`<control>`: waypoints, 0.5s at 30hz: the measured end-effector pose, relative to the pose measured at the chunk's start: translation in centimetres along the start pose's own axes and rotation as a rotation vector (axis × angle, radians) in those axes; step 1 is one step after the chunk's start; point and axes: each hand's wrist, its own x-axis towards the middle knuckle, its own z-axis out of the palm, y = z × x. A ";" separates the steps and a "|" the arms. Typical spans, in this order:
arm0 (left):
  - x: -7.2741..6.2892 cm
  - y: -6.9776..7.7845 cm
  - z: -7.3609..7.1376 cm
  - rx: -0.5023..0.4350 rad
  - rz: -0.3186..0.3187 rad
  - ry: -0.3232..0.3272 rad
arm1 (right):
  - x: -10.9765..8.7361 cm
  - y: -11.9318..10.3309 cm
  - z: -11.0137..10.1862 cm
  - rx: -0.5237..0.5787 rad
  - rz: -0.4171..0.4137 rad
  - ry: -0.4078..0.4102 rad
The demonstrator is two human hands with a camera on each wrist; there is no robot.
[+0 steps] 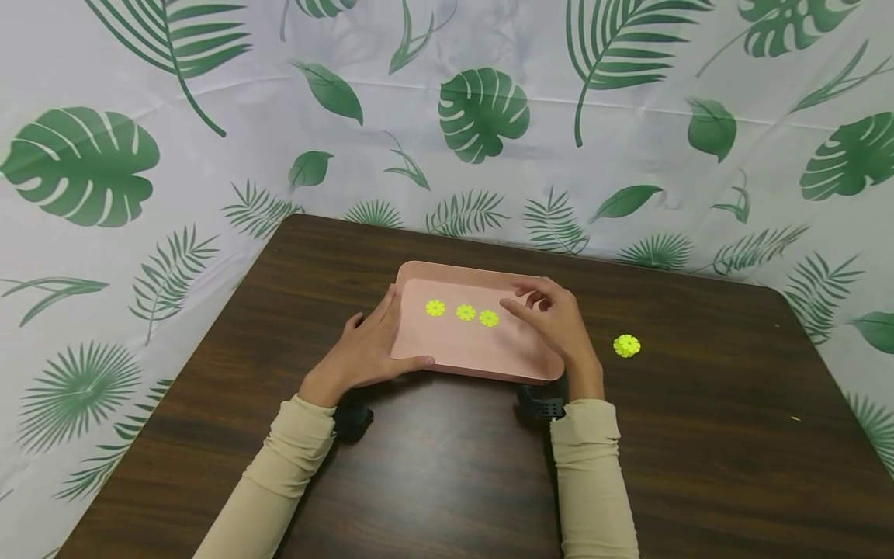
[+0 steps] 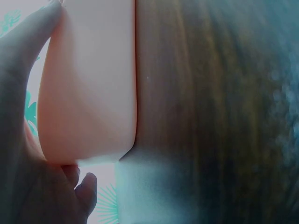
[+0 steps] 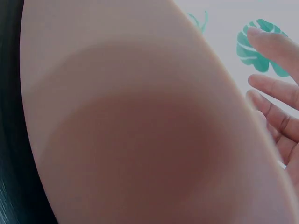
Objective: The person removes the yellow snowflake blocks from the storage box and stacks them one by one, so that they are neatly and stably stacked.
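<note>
A pink rectangular tray (image 1: 475,349) lies on the table. Three yellow-green notched discs, like snowflake building discs, sit in it in a row: a left disc (image 1: 435,308), a middle disc (image 1: 466,312) and a right disc (image 1: 489,318). My left hand (image 1: 370,341) holds the tray's near left corner, thumb along the front rim and fingers along the left side. Over the tray's right part hovers my right hand (image 1: 552,314), fingers loosely bent, with nothing visible between them. The tray's wall (image 3: 140,116) fills much of the right wrist view.
A small pile of the same yellow-green discs (image 1: 627,346) lies on the brown wooden table (image 1: 698,435), right of the tray. Behind the table hangs a white cloth (image 1: 405,46) with green leaf prints. Each wrist wears a dark strapped device.
</note>
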 end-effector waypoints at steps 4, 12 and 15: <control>0.1 -0.1 0.1 0.004 -0.006 -0.006 | 0.3 0.0 0.8 0.017 -0.020 -0.017; 0.0 0.0 -0.1 0.004 -0.016 -0.016 | 1.5 0.3 2.5 0.031 -0.133 -0.052; 0.0 0.0 -0.1 0.004 -0.020 -0.021 | 1.4 0.3 2.8 0.022 -0.070 -0.087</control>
